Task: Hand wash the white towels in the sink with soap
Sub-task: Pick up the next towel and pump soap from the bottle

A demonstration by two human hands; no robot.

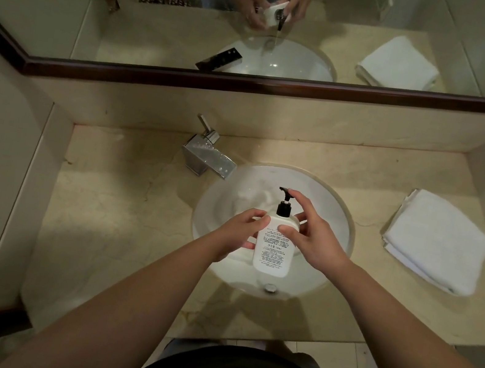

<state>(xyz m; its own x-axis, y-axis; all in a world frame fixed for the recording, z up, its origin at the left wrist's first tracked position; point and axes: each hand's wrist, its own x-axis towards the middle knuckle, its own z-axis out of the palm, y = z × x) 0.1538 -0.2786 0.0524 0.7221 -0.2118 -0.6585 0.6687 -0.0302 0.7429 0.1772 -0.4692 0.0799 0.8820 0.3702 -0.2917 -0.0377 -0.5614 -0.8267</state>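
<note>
Over the round white sink (341, 220) I hold a white soap bottle (274, 248) with a black pump. My left hand (238, 230) grips the bottle's left side. My right hand (313, 232) holds its right shoulder, with the index finger lying on the black pump head (286, 191). A white towel (251, 198) lies in the basin behind the bottle, mostly hidden. A second white towel (437, 239), folded, rests on the counter to the right of the sink.
A square chrome faucet (208, 158) stands at the sink's upper left. The beige marble counter (121, 204) runs between side walls. A dark-framed mirror (262, 25) behind it reflects my hands, the bottle and the folded towel.
</note>
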